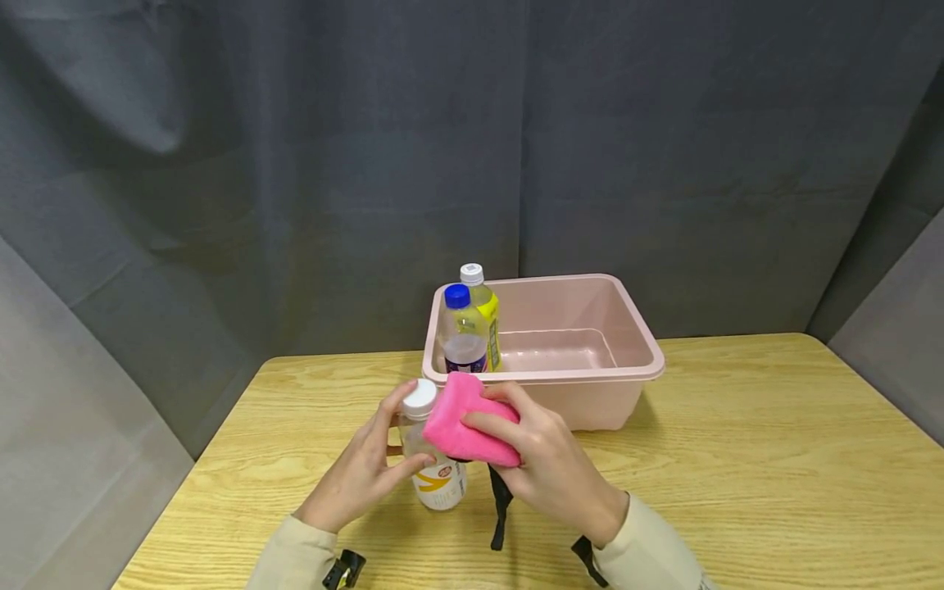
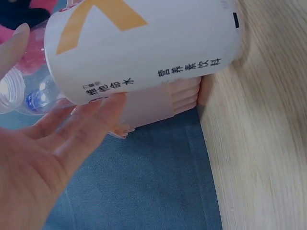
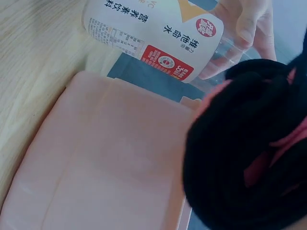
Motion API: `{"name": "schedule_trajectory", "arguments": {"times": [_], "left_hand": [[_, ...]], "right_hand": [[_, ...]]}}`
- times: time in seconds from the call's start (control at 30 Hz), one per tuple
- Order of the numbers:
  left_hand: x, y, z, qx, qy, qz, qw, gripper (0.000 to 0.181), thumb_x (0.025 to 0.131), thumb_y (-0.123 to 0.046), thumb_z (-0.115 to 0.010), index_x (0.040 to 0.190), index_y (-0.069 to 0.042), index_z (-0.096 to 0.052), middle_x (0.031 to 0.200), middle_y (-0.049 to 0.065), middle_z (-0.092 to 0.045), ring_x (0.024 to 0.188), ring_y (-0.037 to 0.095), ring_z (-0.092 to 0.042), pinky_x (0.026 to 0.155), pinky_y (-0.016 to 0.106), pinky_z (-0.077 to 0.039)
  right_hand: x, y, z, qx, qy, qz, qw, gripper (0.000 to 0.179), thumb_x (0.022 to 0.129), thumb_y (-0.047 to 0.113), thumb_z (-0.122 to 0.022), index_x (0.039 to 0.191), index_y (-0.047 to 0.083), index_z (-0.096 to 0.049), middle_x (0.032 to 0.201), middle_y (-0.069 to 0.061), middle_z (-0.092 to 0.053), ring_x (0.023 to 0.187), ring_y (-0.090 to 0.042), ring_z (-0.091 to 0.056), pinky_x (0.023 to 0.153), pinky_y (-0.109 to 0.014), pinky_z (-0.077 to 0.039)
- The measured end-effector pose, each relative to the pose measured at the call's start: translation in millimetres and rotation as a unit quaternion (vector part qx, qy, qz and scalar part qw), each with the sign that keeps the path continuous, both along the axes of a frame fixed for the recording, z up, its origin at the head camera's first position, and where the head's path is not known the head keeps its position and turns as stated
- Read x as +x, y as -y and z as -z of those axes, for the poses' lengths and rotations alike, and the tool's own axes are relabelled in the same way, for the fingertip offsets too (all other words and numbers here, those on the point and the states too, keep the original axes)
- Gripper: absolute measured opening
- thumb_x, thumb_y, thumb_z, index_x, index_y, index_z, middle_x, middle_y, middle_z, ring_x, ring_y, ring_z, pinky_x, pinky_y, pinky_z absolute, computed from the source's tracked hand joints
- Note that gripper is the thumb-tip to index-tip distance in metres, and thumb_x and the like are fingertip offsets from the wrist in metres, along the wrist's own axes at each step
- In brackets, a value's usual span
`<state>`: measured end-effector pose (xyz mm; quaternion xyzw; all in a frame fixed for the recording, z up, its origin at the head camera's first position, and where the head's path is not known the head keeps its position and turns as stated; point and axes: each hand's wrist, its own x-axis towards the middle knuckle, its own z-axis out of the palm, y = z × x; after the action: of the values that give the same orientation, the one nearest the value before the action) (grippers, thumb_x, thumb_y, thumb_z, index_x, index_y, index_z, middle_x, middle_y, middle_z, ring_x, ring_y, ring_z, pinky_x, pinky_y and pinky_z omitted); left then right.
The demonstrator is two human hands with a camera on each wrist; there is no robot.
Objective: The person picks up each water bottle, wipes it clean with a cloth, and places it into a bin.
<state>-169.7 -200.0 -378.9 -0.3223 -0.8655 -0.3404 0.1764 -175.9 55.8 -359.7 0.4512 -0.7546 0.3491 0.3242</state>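
In the head view, my left hand [image 1: 361, 471] grips a clear plastic bottle [image 1: 440, 485] with a white cap and a white label. The bottle stands upright over the wooden table; in the left wrist view my fingers [image 2: 88, 127] curl along its label. Pressed against the upper part of the bottle is a folded pink cloth [image 1: 468, 422], which my right hand [image 1: 549, 455] pinches between thumb and fingers. Blurred black fabric [image 3: 230, 143] with pink in its folds covers much of the right wrist view and hides that hand.
Behind my hands a pale pink plastic basin [image 1: 590, 401] stands on the wooden table [image 1: 774, 459]. Two bottles are upright at its left end: a blue-capped bottle [image 1: 463, 336] and a white-capped yellow bottle [image 1: 488, 311]. A dark curtain [image 1: 383, 180] hangs behind the table.
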Motion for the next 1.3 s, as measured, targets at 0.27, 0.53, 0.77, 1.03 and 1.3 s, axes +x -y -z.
{"name": "schedule_trajectory", "arguments": {"times": [0.27,0.53,0.77,1.03,1.3], "left_hand": [[0.5,-1.6,0.6,0.019,0.015,0.002,0.9997,0.09,0.085,-0.003,-0.081,0.155,-0.012,-0.025,0.134,0.022,-0.054,0.107,0.034,-0.063,0.078,0.03,-0.061],[0.5,-2.5,0.2,0.036,0.032,0.002,0.9988,0.09,0.085,-0.002,-0.081,0.155,-0.012,-0.026,0.136,0.022,-0.053,0.108,0.034,-0.063,0.079,0.033,-0.061],[1.0,-3.2,0.4,0.036,0.038,-0.005,0.9986,0.09,0.085,-0.003,-0.081,0.155,-0.014,-0.026,0.136,0.021,-0.053,0.108,0.033,-0.063,0.081,0.031,-0.06],[1.7,-2.7,0.5,0.041,0.046,0.002,0.9981,0.089,0.086,-0.003,-0.08,0.156,-0.015,-0.025,0.137,0.02,-0.053,0.108,0.033,-0.063,0.08,0.028,-0.06],[1.1,-2.9,0.2,0.046,0.051,0.011,0.9976,0.087,0.087,-0.002,-0.078,0.156,-0.015,-0.026,0.135,0.021,-0.052,0.108,0.035,-0.063,0.079,0.028,-0.06]], "right_hand": [[-0.9,1,9.2,0.106,0.016,0.041,0.9934,0.044,0.064,-0.015,-0.077,0.098,0.013,-0.071,0.104,-0.007,-0.056,0.078,-0.018,-0.06,0.066,-0.03,-0.057],[-7.1,0,29.5,0.252,0.054,0.042,0.9654,0.038,0.065,-0.007,-0.08,0.092,0.019,-0.072,0.094,-0.002,-0.053,0.072,-0.014,-0.054,0.065,-0.028,-0.053],[-10.9,0,41.9,0.301,0.077,0.038,0.9498,0.038,0.066,-0.008,-0.077,0.095,0.017,-0.076,0.095,-0.002,-0.056,0.07,-0.013,-0.054,0.064,-0.027,-0.052],[-10.9,-5,31.0,0.278,0.034,0.041,0.959,0.043,0.063,-0.011,-0.077,0.094,0.018,-0.076,0.094,-0.002,-0.054,0.073,-0.015,-0.055,0.066,-0.03,-0.054],[-4.2,-7,8.0,0.172,0.006,0.032,0.9845,0.043,0.066,-0.012,-0.081,0.098,0.015,-0.075,0.101,-0.006,-0.057,0.081,-0.017,-0.059,0.071,-0.029,-0.058]]}}
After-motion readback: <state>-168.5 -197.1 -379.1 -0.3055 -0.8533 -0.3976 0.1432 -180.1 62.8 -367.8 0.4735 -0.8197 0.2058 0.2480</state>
